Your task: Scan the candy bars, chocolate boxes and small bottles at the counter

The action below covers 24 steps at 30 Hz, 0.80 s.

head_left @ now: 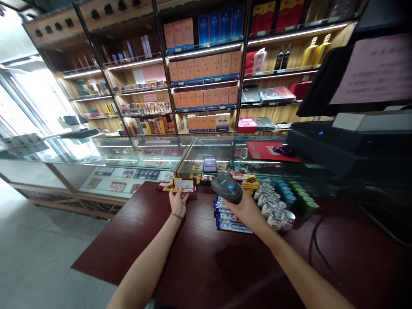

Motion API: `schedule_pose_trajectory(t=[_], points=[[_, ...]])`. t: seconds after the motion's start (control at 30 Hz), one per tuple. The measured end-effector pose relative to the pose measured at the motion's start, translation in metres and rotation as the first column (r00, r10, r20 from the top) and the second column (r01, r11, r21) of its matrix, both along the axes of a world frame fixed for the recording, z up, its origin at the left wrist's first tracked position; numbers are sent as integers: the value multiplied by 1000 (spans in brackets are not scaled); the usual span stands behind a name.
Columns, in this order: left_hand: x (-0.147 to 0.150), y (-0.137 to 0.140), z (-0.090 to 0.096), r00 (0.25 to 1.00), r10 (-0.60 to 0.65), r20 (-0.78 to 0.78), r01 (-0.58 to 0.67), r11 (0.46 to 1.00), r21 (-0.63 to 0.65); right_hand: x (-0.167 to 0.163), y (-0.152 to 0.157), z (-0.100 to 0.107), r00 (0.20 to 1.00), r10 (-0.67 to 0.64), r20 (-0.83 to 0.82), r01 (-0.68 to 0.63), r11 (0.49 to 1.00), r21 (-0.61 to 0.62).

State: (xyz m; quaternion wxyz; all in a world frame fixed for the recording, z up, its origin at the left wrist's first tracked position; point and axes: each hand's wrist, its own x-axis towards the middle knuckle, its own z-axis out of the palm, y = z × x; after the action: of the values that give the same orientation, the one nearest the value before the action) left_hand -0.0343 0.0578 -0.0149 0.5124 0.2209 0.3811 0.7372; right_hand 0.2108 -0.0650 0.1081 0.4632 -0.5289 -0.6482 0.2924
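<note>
My left hand (179, 203) is closed on a small flat snack packet (184, 185), whose pale printed label faces up. Other yellow and dark red packets (165, 186) lie just left of it on the dark red counter (196, 249). A black handheld barcode scanner (226, 189) with a lit blue spot is gripped in my right hand (243, 210), its head tilted toward the left. Beneath and beside that hand lie blue-and-white snack packs (233, 224) in a stack. Behind it sits a pile of yellow packets (249, 184).
Rows of silver-topped cans (276, 218), blue cans (286, 193) and green cans (309, 205) stand at right. A black cable (317, 244) crosses the counter. Beyond are a glass display case (144, 150), a small screen (210, 164), a mouse (283, 150) on a red mat, and a monitor (325, 77).
</note>
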Motion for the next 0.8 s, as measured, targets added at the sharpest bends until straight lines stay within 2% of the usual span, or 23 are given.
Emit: schedule_pose_trajectory(t=[0.17, 0.33, 0.5, 0.67, 0.8], points=[[-1, 0, 1, 995, -8, 102, 8, 1000, 2, -28, -1, -31, 978, 92, 189, -57, 982, -181], [1, 0, 1, 990, -22, 137, 24, 1000, -11, -32, 1, -44, 965, 82, 250, -32, 979, -200], [3, -1, 1, 989, -40, 144, 33, 998, 53, -28, 3, -44, 958, 70, 280, -14, 980, -197], [2, 0, 1, 992, 6, 122, -4, 1000, -14, -29, 2, -36, 954, 68, 291, 1, 973, -232], [2, 0, 0, 993, -4, 114, 4, 1000, -3, -27, 4, -35, 964, 69, 258, -10, 975, -221]])
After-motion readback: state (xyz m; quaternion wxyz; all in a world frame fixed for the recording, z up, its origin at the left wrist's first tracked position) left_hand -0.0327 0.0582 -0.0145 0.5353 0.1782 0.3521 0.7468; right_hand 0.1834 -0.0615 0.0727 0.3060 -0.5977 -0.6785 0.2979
